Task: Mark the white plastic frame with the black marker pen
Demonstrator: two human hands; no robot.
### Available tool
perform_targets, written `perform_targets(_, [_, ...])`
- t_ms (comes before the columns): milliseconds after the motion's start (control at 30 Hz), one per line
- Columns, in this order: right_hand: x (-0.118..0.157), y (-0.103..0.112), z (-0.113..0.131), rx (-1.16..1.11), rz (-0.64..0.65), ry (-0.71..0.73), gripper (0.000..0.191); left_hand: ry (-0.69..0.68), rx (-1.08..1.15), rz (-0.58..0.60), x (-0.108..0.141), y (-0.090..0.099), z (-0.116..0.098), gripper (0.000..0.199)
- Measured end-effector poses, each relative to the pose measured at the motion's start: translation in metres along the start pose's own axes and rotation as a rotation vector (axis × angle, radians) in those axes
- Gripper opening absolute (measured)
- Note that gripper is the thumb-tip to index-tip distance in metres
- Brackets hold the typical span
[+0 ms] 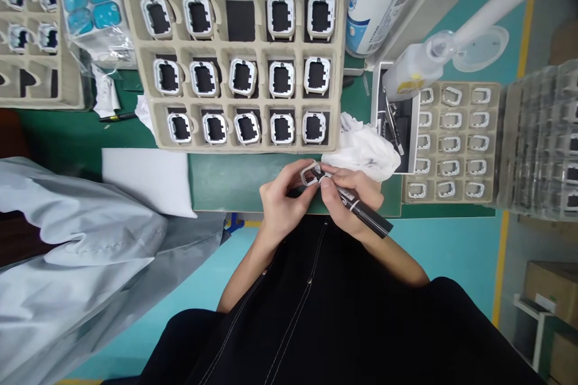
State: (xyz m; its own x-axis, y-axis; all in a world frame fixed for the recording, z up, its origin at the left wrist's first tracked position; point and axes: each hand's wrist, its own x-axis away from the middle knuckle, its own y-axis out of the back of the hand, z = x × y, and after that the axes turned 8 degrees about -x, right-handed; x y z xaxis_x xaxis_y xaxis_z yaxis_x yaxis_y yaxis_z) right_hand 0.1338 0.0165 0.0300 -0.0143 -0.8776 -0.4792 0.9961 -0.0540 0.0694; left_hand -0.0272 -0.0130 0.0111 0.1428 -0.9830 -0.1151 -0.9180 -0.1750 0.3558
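We list first, at the near edge of the green work surface [226,183], one small white frame [303,178], held in front of the person's body. Left hand [282,201]: partly curled, we note, thumb and fingers pinching the frame by its side. Right hand [350,195]: closed in a writing grip on one black marker [368,215], its point turned down to the frame's inner side; whether it touches, we cannot tell. Beyond the hands we record one beige tray [241,148], three rows of five compartments, with fourteen white frames [232,79] over dark lining; the middle compartment of the far row shows lining alone. Right of the frame in hand: one crumpled white cloth [368,150], just beside the tray; next to it, one box [412,153] holding tweezers [395,129]; farther right, a second beige tray [495,144] of frames. Beyond the cloth we count one large labelled bottle [372,12]. To the left: one white sheet [147,180], near a neighbour's grey-blue garment [90,246].
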Motion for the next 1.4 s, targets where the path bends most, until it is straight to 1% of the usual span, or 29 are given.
perform_targets(167, [0.0000, 0.0003, -0.0002, 0.013, 0.013, -0.004, 0.014, 0.008, -0.024, -0.012, -0.0004, -0.0006, 0.0005, 0.036])
perform_targets(333, [-0.0013, 0.0004, 0.0007, -0.013, 0.007, -0.012, 0.017, -0.017, -0.050, -0.030, -0.0012, -0.0011, -0.0016, 0.035])
perform_targets(467, [-0.0001, -0.0006, -0.0005, 0.008, -0.002, -0.004, 0.016, -0.030, -0.068, -0.027, -0.0010, -0.0011, -0.0023, 0.035])
perform_targets(533, [0.0009, -0.0012, -0.0020, 0.039, -0.002, 0.014, 0.015, -0.035, -0.083, -0.027, -0.0004, -0.0010, -0.0016, 0.035])
perform_targets(700, [0.0030, -0.0023, -0.0064, 0.166, 0.029, 0.118, 0.014, -0.045, -0.134, -0.032, 0.0008, -0.0009, 0.0008, 0.034])
perform_targets(767, [0.0032, -0.0025, -0.0068, 0.176, 0.038, 0.128, 0.015, -0.045, -0.127, -0.039, 0.0009, -0.0013, 0.0011, 0.034])
perform_targets(867, [0.0026, -0.0024, -0.0053, 0.161, 0.037, 0.116, 0.018, -0.025, -0.127, -0.049, 0.0016, -0.0022, 0.0014, 0.033])
perform_targets(967, [0.0015, -0.0018, -0.0034, 0.134, 0.067, 0.103, 0.021, -0.003, -0.128, -0.049, 0.0029, -0.0023, 0.0021, 0.032])
perform_targets(1033, [0.0012, -0.0018, -0.0032, 0.117, 0.086, 0.106, 0.023, -0.001, -0.121, -0.050, 0.0036, -0.0020, 0.0026, 0.033])
perform_targets(1167, [0.0023, -0.0025, -0.0049, 0.114, 0.078, 0.115, 0.026, -0.013, -0.117, -0.060, 0.0039, -0.0019, 0.0024, 0.033])
perform_targets(1300, [0.0042, -0.0015, -0.0061, 0.107, 0.077, 0.079, 0.023, -0.020, -0.118, -0.060, 0.0035, -0.0024, 0.0014, 0.033])
perform_targets(1400, [0.0048, -0.0003, -0.0064, 0.138, 0.098, 0.086, 0.018, -0.004, -0.134, -0.056, 0.0039, -0.0023, 0.0022, 0.033])
